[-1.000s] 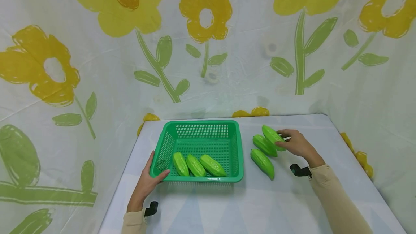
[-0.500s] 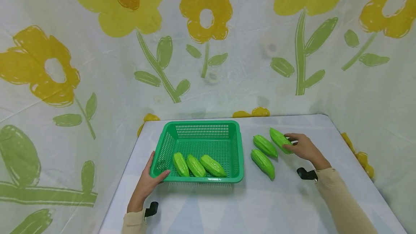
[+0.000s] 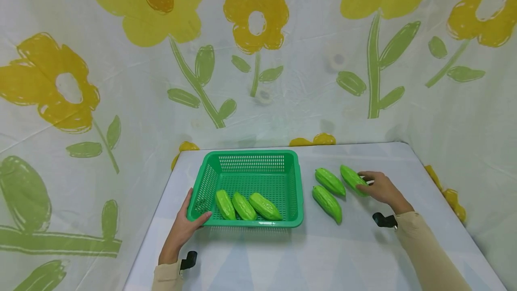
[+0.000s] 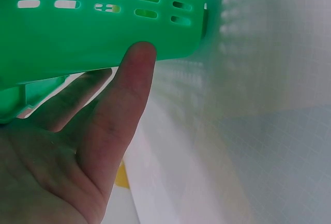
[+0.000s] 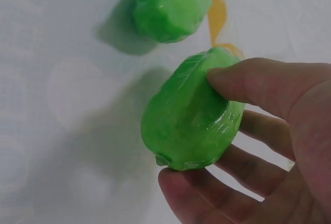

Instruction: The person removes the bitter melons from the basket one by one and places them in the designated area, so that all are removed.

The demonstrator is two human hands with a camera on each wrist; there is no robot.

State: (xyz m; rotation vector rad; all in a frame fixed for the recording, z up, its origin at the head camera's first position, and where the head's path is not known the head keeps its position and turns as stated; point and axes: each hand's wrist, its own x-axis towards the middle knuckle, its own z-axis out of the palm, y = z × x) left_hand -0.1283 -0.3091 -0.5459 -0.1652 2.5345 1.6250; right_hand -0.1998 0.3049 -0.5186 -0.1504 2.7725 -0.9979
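Observation:
My right hand (image 3: pixel 381 189) pinches the near end of a bright green bitter melon (image 3: pixel 350 178) between thumb and fingers, at the right of the table. The right wrist view shows the thumb on the bitter melon's (image 5: pixel 189 115) ridged skin and fingers along its other side; whether it touches the table I cannot tell. Left of it lie two more bitter melons (image 3: pixel 330 181) (image 3: pixel 326 204). My left hand (image 3: pixel 181 228) rests against the near left corner of a green plastic basket (image 3: pixel 296 183). Its straight thumb (image 4: pixel 121 105) touches the outer wall. Three bitter melons (image 3: pixel 244 206) lie inside the basket.
A pale cloth covers the table (image 3: pixel 258 259). White curtains (image 3: pixel 307 80) printed with yellow flowers stand behind it and at both sides. Bare table lies in front of the basket and right of my right hand.
My right hand has drawn the bitter melon to the right and nearer, away from the two beside it. My left hand and the basket have stayed put.

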